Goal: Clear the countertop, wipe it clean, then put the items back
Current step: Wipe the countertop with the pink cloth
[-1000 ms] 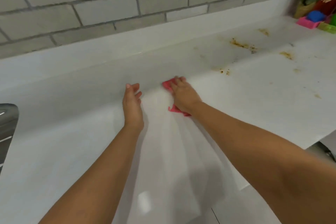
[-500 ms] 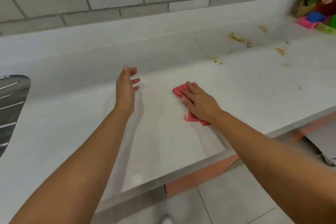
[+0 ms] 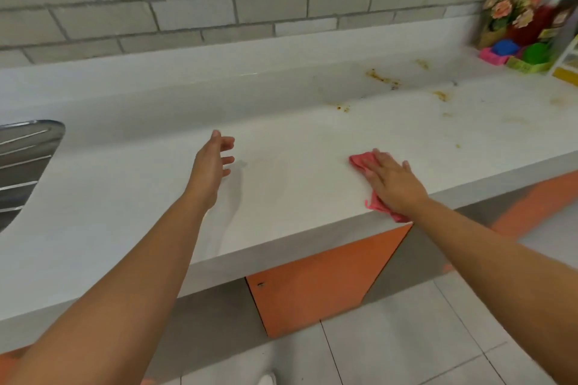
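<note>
"While the right hand [image 3: 391, 181] lies flat on the pink cloth [image 3: 359, 162], what job is going on?"

"Wiping, I think. The fingers are straight and close together. They press the cloth down on the white countertop [image 3: 281, 147], right by its front edge."

"And the left hand [image 3: 212, 162]?"

"It holds nothing. Its fingers are loose and spread apart, out over the countertop, well apart from the cloth. I cannot tell if it touches the top."

"Is the clearing part done?"

"It looks so for this stretch. The things [image 3: 513, 40] are bunched up in the far right corner by the wall: some flowers, a pink box, blue and green bits."

"So is the top clean?"

"No. Brown stains [image 3: 383, 80] sit far back on the right, well apart from the cloth, with more small spots near them."

"What should come next?"

"My guess is this: slide the cloth away and to the right, up to those stains, and rub hard, because they look dried on. Putting the things back has to wait until the spots are gone."
</note>
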Available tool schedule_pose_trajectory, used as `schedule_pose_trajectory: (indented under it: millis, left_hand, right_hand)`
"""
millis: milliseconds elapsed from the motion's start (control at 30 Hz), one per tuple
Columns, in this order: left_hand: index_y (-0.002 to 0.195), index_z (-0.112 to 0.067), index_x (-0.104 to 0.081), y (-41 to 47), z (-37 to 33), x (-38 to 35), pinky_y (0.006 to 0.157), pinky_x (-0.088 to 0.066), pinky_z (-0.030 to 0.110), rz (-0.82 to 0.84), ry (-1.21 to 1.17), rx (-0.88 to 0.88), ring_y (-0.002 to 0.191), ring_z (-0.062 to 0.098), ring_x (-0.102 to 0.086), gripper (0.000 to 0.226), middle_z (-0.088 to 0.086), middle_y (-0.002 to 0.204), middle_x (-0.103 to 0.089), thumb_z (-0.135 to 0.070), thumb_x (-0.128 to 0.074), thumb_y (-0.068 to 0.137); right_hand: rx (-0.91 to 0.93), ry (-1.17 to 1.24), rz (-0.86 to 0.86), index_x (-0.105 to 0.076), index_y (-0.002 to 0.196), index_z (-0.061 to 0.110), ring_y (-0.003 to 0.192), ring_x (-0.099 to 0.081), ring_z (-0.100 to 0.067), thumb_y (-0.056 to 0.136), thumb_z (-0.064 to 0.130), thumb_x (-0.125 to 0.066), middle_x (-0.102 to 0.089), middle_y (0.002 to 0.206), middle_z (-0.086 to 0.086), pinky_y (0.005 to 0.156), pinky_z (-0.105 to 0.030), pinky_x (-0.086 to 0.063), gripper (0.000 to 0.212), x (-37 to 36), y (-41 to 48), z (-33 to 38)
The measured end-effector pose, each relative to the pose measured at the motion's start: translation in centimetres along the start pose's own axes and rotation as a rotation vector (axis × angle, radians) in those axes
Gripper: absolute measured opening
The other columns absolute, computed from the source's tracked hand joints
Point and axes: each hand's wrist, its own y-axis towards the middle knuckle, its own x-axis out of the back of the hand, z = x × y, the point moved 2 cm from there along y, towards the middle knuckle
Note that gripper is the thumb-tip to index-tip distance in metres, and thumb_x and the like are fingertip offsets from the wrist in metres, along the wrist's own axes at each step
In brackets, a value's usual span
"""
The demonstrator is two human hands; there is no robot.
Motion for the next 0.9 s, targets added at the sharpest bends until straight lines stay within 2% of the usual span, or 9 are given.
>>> schedule_pose_trajectory:
  millis: [67, 133, 233, 333, 500, 667, 700, 767, 900]
  left_hand:
    - [0.114, -0.016, -0.057, -0.8, 0.4, -1.5, 0.095, -0.041, 0.037, 0.017, 0.021, -0.008, 0.107, 0.02, -0.054, 0.045, -0.002, 0.123, -0.055, -0.042, -0.023, 0.101]
    - [0.117, -0.016, -0.057, -1.6, 0.7, -3.8, 0.094, -0.041, 0.034, 0.045, 0.044, -0.021, 0.108, 0.02, -0.054, 0.046, -0.003, 0.124, -0.054, -0.042, -0.023, 0.101]
    - [0.114, -0.019, -0.058, -2.5, 0.5, -8.1, 0.098, -0.039, 0.036, 0.123, 0.084, -0.075, 0.109, 0.019, -0.054, 0.042, -0.003, 0.124, -0.055, -0.041, -0.025, 0.1]
    - [0.116, -0.018, -0.058, -2.3, 0.0, -11.9, 0.104, -0.036, 0.036, 0.186, 0.154, -0.133, 0.116, 0.018, -0.05, 0.041, -0.002, 0.127, -0.055, -0.039, -0.027, 0.1]
    - [0.119, -0.018, -0.058, 0.1, -0.2, -15.5, 0.096, -0.032, 0.025, 0.23, 0.278, -0.196, 0.119, 0.015, -0.048, 0.036, -0.002, 0.128, -0.054, -0.035, -0.033, 0.099]
    - [0.117, -0.016, -0.059, 3.1, -0.1, -16.7, 0.092, -0.032, 0.022, 0.196, 0.303, -0.277, 0.107, 0.008, -0.048, 0.032, -0.003, 0.123, -0.056, -0.032, -0.038, 0.099]
    - [0.117, -0.015, -0.059, 3.9, -0.2, -16.9, 0.091, -0.032, 0.022, 0.172, 0.315, -0.3, 0.106, 0.008, -0.048, 0.032, -0.002, 0.123, -0.056, -0.031, -0.039, 0.099]
    - [0.119, -0.013, -0.059, 5.5, -0.4, -17.5, 0.091, -0.033, 0.023, 0.131, 0.355, -0.356, 0.108, 0.011, -0.049, 0.032, 0.001, 0.122, -0.056, -0.029, -0.039, 0.099]
    - [0.116, -0.008, -0.059, 9.2, -0.7, -19.2, 0.09, -0.034, 0.026, 0.138, 0.496, -0.424, 0.113, 0.024, -0.051, 0.03, 0.009, 0.12, -0.057, -0.023, -0.04, 0.099]
  right_hand:
    - [-0.224, -0.144, 0.006, -0.009, 0.151, 0.017, 0.146, -0.002, -0.029, 0.092, 0.05, -0.042, -0.003, 0.158, -0.012, 0.117, -0.051, -0.011, 0.075, 0.5, 0.5, -2.1]
    - [-0.272, -0.147, -0.02, -0.009, 0.149, 0.009, 0.144, -0.006, -0.036, 0.09, 0.05, -0.047, -0.004, 0.156, -0.017, 0.118, -0.047, -0.013, 0.082, 0.4, 0.5, 0.7]
    - [0.053, 0.042, -0.049, -0.016, 0.15, 0.014, 0.146, -0.001, -0.028, 0.099, 0.038, -0.035, -0.004, 0.159, -0.01, 0.118, -0.042, -0.004, 0.06, -1.0, -1.5, 7.3]
    - [0.133, 0.2, -0.098, -0.029, 0.146, 0.026, 0.147, -0.006, -0.016, 0.102, 0.035, -0.024, -0.012, 0.158, 0.002, 0.118, -0.038, 0.001, 0.045, -1.0, -2.8, 5.3]
    - [-0.185, 0.181, -0.132, -0.026, 0.146, 0.029, 0.147, -0.008, -0.016, 0.102, 0.033, -0.023, -0.011, 0.159, -0.001, 0.118, -0.045, -0.002, 0.044, 1.5, -1.9, -8.4]
    - [-0.61, 0.071, -0.111, -0.008, 0.149, 0.01, 0.145, -0.004, -0.032, 0.1, 0.038, -0.024, -0.003, 0.158, -0.016, 0.118, -0.05, -0.008, 0.059, 3.7, 2.4, -14.2]
    - [-0.605, 0.038, -0.081, -0.005, 0.149, 0.009, 0.144, -0.004, -0.038, 0.099, 0.04, -0.026, -0.003, 0.156, -0.022, 0.118, -0.051, -0.008, 0.063, 3.7, 3.6, -12.9]
    - [-0.406, -0.03, -0.055, 0.002, 0.15, 0.01, 0.142, 0.002, -0.045, 0.096, 0.045, -0.038, 0.001, 0.155, -0.026, 0.118, -0.053, -0.005, 0.076, 2.6, 5.7, -8.6]
    - [-0.058, 0.114, -0.014, -0.004, 0.151, 0.023, 0.146, 0.013, -0.02, 0.101, 0.042, -0.02, 0.011, 0.158, -0.002, 0.117, -0.036, 0.006, 0.055, 0.9, 4.7, -3.6]
